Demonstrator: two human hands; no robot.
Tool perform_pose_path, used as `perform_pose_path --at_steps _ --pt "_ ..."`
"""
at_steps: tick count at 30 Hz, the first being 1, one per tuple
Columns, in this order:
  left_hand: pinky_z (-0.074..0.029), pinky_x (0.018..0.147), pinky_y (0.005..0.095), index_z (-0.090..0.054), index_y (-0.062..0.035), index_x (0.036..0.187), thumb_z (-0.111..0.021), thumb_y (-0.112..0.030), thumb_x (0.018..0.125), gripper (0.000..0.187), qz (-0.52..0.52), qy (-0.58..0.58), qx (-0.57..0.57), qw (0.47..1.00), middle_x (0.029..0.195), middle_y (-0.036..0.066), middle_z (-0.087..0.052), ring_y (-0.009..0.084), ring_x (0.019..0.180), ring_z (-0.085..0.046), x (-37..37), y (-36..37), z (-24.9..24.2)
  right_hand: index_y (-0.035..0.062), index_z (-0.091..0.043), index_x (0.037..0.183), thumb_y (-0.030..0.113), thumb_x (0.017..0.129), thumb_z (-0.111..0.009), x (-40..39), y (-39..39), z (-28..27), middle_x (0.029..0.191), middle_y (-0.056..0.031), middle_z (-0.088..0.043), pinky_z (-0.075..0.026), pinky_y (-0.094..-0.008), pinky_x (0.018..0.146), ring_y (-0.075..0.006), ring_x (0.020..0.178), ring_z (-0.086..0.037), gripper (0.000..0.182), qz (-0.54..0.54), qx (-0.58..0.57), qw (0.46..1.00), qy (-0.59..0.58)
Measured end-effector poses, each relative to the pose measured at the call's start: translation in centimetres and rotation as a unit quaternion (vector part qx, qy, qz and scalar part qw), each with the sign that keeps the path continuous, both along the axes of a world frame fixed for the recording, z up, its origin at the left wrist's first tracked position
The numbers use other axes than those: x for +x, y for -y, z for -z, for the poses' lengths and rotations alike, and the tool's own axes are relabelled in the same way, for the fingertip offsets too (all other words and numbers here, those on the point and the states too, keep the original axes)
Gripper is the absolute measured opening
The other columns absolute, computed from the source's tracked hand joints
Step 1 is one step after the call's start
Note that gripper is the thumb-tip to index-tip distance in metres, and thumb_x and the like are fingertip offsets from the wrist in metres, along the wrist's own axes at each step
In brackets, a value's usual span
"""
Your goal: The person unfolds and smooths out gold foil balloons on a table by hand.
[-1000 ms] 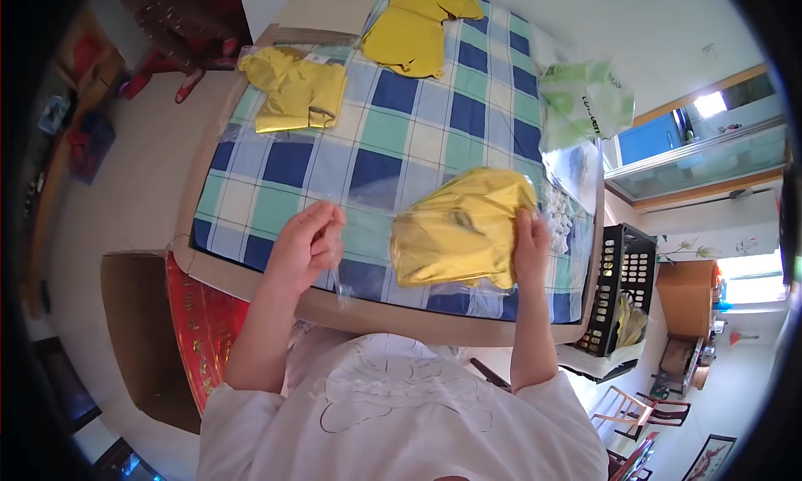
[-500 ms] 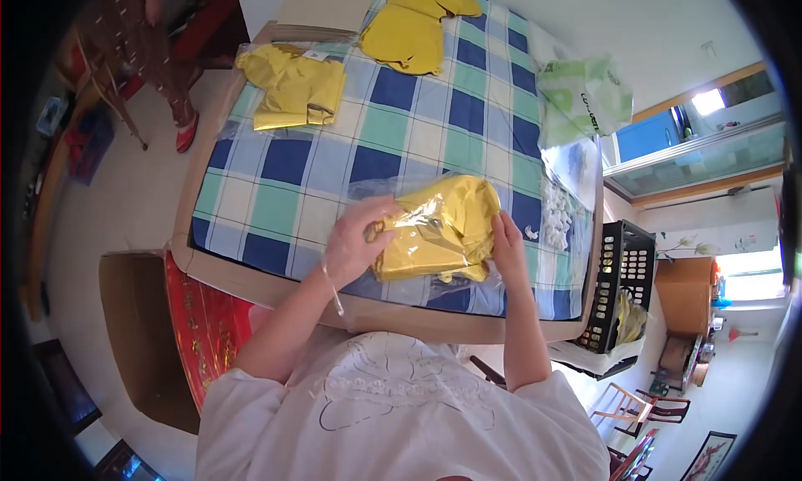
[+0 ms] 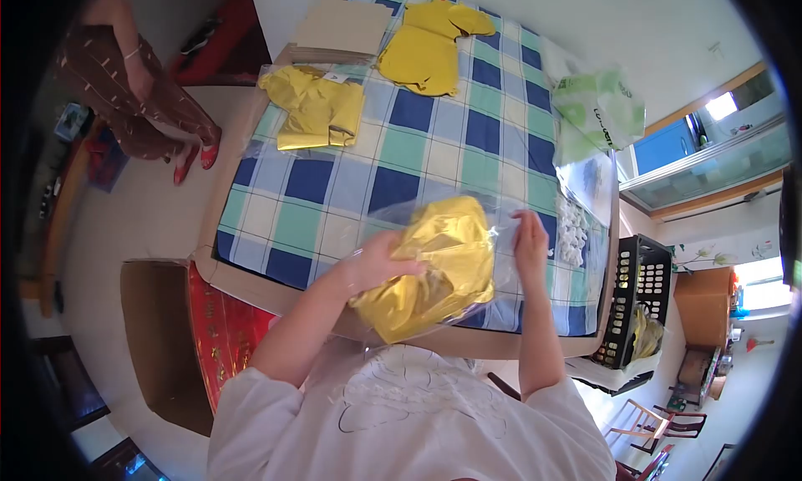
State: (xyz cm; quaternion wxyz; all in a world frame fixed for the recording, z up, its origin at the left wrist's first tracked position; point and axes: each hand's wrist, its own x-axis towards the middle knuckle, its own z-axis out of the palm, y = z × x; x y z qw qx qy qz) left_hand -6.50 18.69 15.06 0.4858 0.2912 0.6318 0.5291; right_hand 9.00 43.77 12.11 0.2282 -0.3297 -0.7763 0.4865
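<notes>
A shiny gold foil item in a clear plastic bag [image 3: 443, 264] is tilted above the near edge of the checkered bed [image 3: 401, 184]. My left hand [image 3: 378, 262] grips its left side, thumb laid over the front. At the right, my right hand [image 3: 530, 240] is closed with fingers pinched at the clear film of the bag's edge. Farther back on the cloth lie a bagged gold foil piece [image 3: 317, 109] and another gold piece [image 3: 422, 55], spread flat.
Cardboard sheets [image 3: 338, 30] lie at the back left. Small white pieces [image 3: 571, 234] and a green-white bag [image 3: 597, 109] are at the right, near a black crate [image 3: 626, 301]. An open carton [image 3: 167, 339] stands at lower left. Another person [image 3: 125, 88] stands at upper left.
The bagged gold item has tilted and come nearer to my body. My right hand has moved off the foil onto the bag's film. More of the other person shows.
</notes>
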Motion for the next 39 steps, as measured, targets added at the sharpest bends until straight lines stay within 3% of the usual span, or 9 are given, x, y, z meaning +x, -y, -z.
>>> perform_pose_path --at_steps 5,11,13,16,20,29,33,37,39 --pt "-0.050 0.073 0.0279 -0.059 0.0017 0.111 -0.070 -0.009 0.074 0.039 -0.297 0.051 -0.007 0.954 0.095 0.007 -0.065 0.0151 0.082 -0.063 -2.0 8.8 -1.9 0.0042 -0.060 0.089 0.019 0.097 -0.042 2.7 -3.0 0.8 0.054 -0.0008 -0.041 -0.033 -0.0283 0.047 -0.0100 0.048 -0.041 0.025 0.031 0.047 0.997 0.055" --pt "-0.053 0.069 0.0285 -0.050 0.0003 0.117 -0.061 -0.012 0.083 0.038 -0.433 0.201 0.262 0.839 0.090 0.010 -0.064 0.0178 0.080 -0.064 -5.6 11.2 -1.1 0.0059 -0.055 0.104 0.022 0.091 -0.054 3.5 1.6 -0.2 0.062 -0.0125 -0.054 -0.040 -0.0366 0.054 -0.0234 0.056 -0.054 0.021 -0.025 0.133 0.966 0.219" --pt "-0.052 0.064 0.0278 -0.052 -0.0015 0.111 -0.060 -0.014 0.085 0.030 -0.418 0.276 0.307 0.809 0.087 0.007 -0.062 0.0158 0.076 -0.062 -3.9 7.1 -3.4 0.0069 -0.045 0.125 0.020 0.087 -0.061 3.4 2.1 -2.5 0.084 -0.0137 -0.062 -0.045 -0.0343 0.063 -0.0229 0.074 -0.060 0.043 -0.050 0.114 0.955 0.269" --pt "-0.052 0.071 0.0296 -0.052 -0.0012 0.114 -0.063 -0.014 0.084 0.035 -0.347 0.244 0.282 0.861 0.091 0.008 -0.063 0.0180 0.083 -0.063 -4.8 3.7 0.7 0.0054 -0.038 0.134 0.019 0.084 -0.065 3.3 1.1 -6.5 0.107 -0.0140 -0.060 -0.048 -0.0341 0.078 -0.0235 0.094 -0.060 0.057 -0.054 0.360 0.930 0.050" --pt "-0.051 0.082 0.0320 -0.044 0.0012 0.125 -0.064 -0.009 0.084 0.047 -0.260 0.301 0.280 0.874 0.110 0.010 -0.059 0.0181 0.096 -0.061 -2.6 -3.4 -3.0 0.0061 -0.029 0.141 0.016 0.086 -0.061 -0.4 4.2 -13.3 0.126 -0.0151 -0.052 -0.048 -0.0368 0.087 -0.0244 0.110 -0.055 0.065 -0.221 -0.135 0.955 -0.147" --pt "-0.050 0.087 0.0355 -0.043 0.0000 0.128 -0.063 -0.020 0.087 0.050 -0.145 0.330 0.252 0.898 0.116 0.011 -0.058 0.0219 0.102 -0.060 -3.5 -5.2 -1.9 -0.0011 -0.058 0.112 0.016 0.089 -0.056 -6.6 1.1 -13.2 0.093 -0.0052 -0.064 -0.051 -0.0265 0.065 -0.0118 0.079 -0.062 0.029 -0.186 -0.294 0.936 -0.058" --pt "-0.040 0.101 0.0378 -0.041 -0.0091 0.135 -0.043 -0.049 0.094 0.057 -0.132 0.421 0.257 0.860 0.130 0.011 -0.050 0.0248 0.116 -0.052 -3.0 -6.4 1.6 -0.0049 -0.060 0.101 0.010 0.087 -0.057 -7.7 1.8 -14.6 0.080 -0.0020 -0.062 -0.048 -0.0221 0.059 -0.0067 0.066 -0.056 0.021 -0.197 -0.156 0.967 -0.044" --pt "-0.035 0.105 0.0388 -0.026 -0.0125 0.145 -0.028 -0.060 0.094 0.070 -0.099 0.587 0.322 0.736 0.139 0.013 -0.042 0.0247 0.125 -0.044 -3.0 -5.8 1.7 -0.0046 -0.061 0.098 0.008 0.088 -0.058 -8.0 1.1 -13.7 0.077 0.0020 -0.059 -0.043 -0.0183 0.058 -0.0020 0.067 -0.052 0.016 -0.206 -0.154 0.965 -0.042" --pt "-0.037 0.103 0.0368 -0.031 -0.0109 0.142 -0.029 -0.056 0.095 0.065 -0.119 0.562 0.316 0.755 0.138 0.012 -0.043 0.0244 0.126 -0.043 -2.8 -5.5 2.7 -0.0039 -0.060 0.096 0.008 0.088 -0.057 -8.1 -1.0 -9.0 0.075 0.0028 -0.058 -0.041 -0.0185 0.056 -0.0017 0.066 -0.051 0.015 -0.202 -0.166 0.965 0.006"
